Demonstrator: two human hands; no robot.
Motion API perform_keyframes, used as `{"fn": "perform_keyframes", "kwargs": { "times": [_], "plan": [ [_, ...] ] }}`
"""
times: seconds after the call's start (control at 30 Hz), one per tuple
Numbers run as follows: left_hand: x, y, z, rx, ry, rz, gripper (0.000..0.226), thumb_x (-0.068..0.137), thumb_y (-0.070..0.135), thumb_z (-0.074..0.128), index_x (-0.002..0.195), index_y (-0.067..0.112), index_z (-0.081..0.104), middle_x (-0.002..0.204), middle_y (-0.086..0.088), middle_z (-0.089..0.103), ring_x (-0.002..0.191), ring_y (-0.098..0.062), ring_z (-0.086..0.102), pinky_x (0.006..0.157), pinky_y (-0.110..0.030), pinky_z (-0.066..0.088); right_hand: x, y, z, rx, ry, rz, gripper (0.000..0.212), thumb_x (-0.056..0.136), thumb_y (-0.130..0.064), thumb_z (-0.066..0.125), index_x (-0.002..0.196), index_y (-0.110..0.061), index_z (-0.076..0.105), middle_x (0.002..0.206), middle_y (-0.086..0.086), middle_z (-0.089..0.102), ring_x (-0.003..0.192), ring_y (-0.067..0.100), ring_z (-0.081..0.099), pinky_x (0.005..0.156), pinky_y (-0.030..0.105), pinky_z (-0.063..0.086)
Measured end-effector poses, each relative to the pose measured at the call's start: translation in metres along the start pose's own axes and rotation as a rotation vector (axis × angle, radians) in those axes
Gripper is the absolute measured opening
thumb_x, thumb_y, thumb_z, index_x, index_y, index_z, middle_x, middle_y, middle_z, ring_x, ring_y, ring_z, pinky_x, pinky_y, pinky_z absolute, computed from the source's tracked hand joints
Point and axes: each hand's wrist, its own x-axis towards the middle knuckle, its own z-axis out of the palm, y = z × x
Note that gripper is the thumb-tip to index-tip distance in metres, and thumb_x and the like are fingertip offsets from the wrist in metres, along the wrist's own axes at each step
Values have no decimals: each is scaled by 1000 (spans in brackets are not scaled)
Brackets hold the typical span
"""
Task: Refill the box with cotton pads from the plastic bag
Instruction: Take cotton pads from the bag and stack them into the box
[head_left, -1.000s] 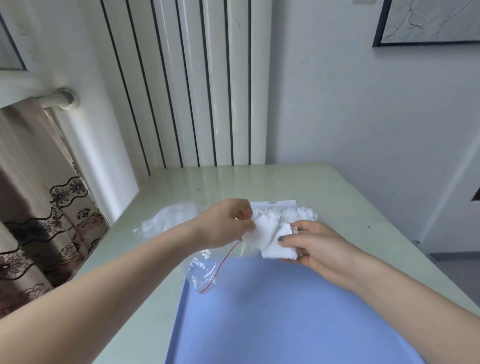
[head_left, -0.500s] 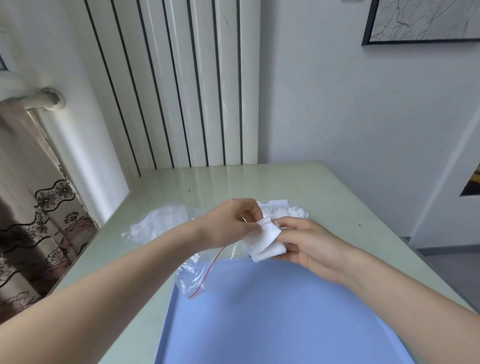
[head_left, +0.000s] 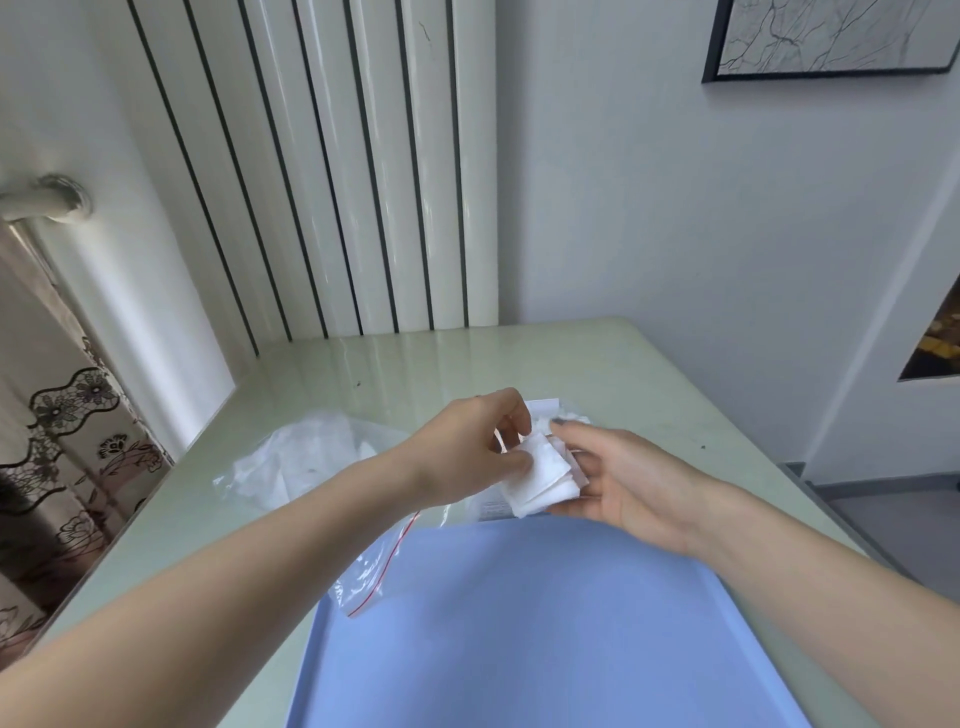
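Note:
A small stack of white square cotton pads (head_left: 543, 475) is held above the table between both hands. My left hand (head_left: 470, 449) pinches the stack's left edge with thumb and fingers. My right hand (head_left: 621, 478) cradles it from the right and below, fingers curled round it. A clear plastic zip bag (head_left: 371, 566) with a red seal line lies under my left forearm. The white box (head_left: 543, 408) sits just behind the hands, mostly hidden, with more white pads showing in it.
A blue mat (head_left: 519, 623) covers the near part of the pale green table (head_left: 467, 358). A second crumpled clear bag (head_left: 301, 462) lies to the left. A white radiator and walls stand behind; a patterned curtain hangs at far left.
Both hands have lifted the pad stack slightly and my right hand has turned more palm-up under it. The camera view shifted a little.

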Motion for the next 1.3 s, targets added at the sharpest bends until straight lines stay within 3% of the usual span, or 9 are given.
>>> {"fn": "perform_keyframes", "kwargs": {
  "times": [0.2,0.3,0.47,0.57,0.63,0.9,1.07,1.17,1.3],
  "plan": [
    [16,-17,1,182,93,-93,30,92,38,59,114,20,49,108,3,59,86,-14,57,77,-29,47,18,-5,-17,-280,292,-57,20,89,-4,63,108,-1,66,111,23,71,96,27,71,86,42,60],
    [14,-31,-1,311,-68,-182,49,89,44,59,131,27,41,124,0,47,99,-19,52,88,-34,45,31,-20,-28,-385,431,-61,23,87,-5,62,110,0,59,106,19,71,96,29,72,79,40,61],
    [11,-40,13,447,-202,-77,54,82,50,64,128,45,38,144,-4,24,121,-25,42,101,-36,38,48,-34,-24,-659,394,-48,18,83,-8,60,101,-8,63,97,11,71,77,20,69,57,27,55],
    [12,-42,18,503,-212,19,38,89,47,58,124,49,44,151,-1,16,139,-23,21,112,-40,26,58,-33,-18,-759,352,-26,19,80,-9,61,99,-11,63,98,11,69,82,23,71,61,30,59],
    [14,-45,20,467,-252,16,32,92,43,55,123,50,47,150,0,17,139,-22,21,110,-41,31,65,-30,-14,-896,335,-7,20,78,-12,62,98,-12,61,99,8,67,87,26,70,73,38,62],
    [16,-57,22,409,-260,8,25,96,38,54,120,40,52,144,0,21,134,-22,30,102,-36,40,70,-28,8,-1657,286,-136,24,85,-3,51,108,-7,50,86,5,49,83,32,55,54,31,37],
    [15,-62,23,368,-218,9,28,93,35,57,120,40,53,141,0,25,132,-20,31,97,-36,44,81,-15,24,-1458,252,-73,26,86,-21,63,110,-13,54,104,7,62,84,25,62,72,29,46],
    [15,-64,24,336,-152,-45,33,87,39,63,117,38,50,136,0,26,125,-20,32,90,-34,46,87,-5,18,-1242,294,0,19,83,-14,62,97,-18,49,90,0,56,66,17,56,57,24,42],
    [17,-64,23,326,-71,-128,47,76,44,73,113,34,46,124,1,31,109,-23,40,84,-35,49,83,2,14,-1292,289,-41,16,85,-19,65,92,-24,52,79,-7,52,71,18,53,52,23,34]
  ]
}}
